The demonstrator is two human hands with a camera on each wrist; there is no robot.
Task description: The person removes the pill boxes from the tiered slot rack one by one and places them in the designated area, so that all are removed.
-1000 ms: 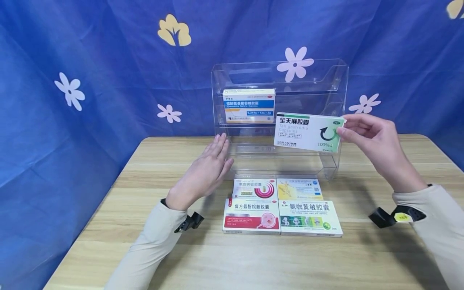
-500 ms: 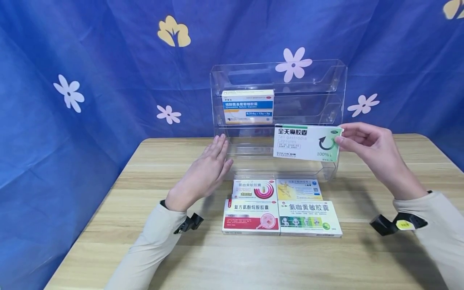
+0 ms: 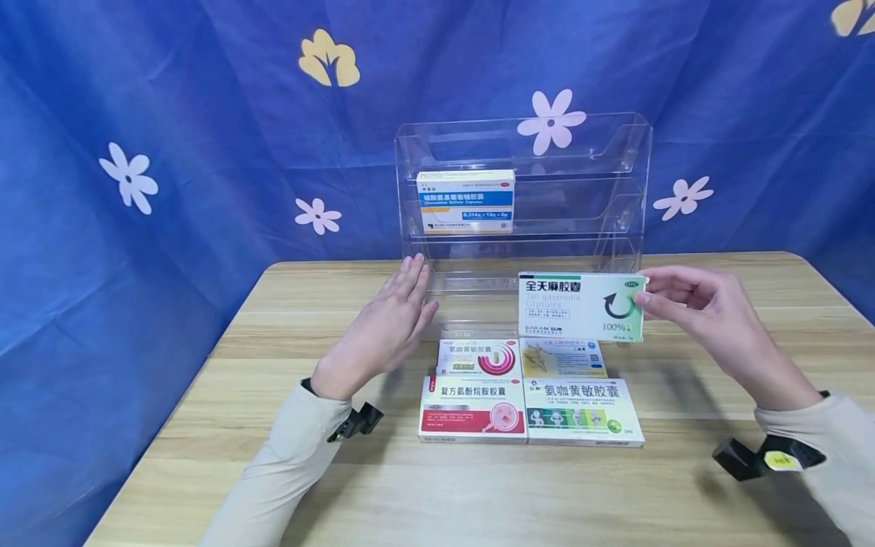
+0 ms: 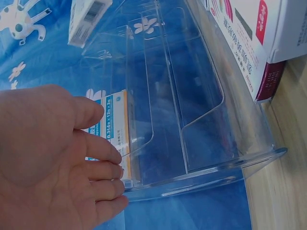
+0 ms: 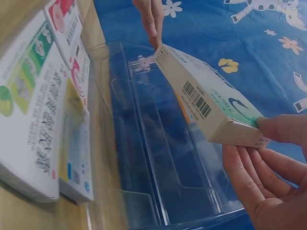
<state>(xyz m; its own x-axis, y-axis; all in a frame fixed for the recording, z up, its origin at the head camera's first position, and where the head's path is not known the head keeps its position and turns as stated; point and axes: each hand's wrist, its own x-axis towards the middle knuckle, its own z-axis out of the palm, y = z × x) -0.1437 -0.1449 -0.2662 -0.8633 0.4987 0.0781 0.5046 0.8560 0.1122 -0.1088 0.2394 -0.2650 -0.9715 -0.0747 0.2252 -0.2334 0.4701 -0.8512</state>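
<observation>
My right hand (image 3: 697, 304) pinches a white and green medicine box (image 3: 581, 308) by its right end, thumb in front and fingers behind. In the right wrist view the held box (image 5: 211, 96) shows its barcode side and is raised in front of the clear acrylic rack (image 5: 144, 143). My left hand (image 3: 383, 315) lies with straight fingers at the left side of the tiered rack (image 3: 472, 262). A blue and white medicine box (image 3: 466, 201) stands in the rack's left part; in the left wrist view my left fingers partly cover this box (image 4: 109, 127).
In front of the rack, several medicine boxes lie on the wooden table (image 3: 205, 425): a red and white one (image 3: 473, 409), a green and white one (image 3: 584, 410), a pink-ringed one (image 3: 478, 357) and a yellow-white one (image 3: 562, 358). A blue flowered cloth (image 3: 225, 114) hangs behind.
My right hand has lowered the white and green medicine box from the rack's middle tier height to in front of its lower part. The left hand stays in place.
</observation>
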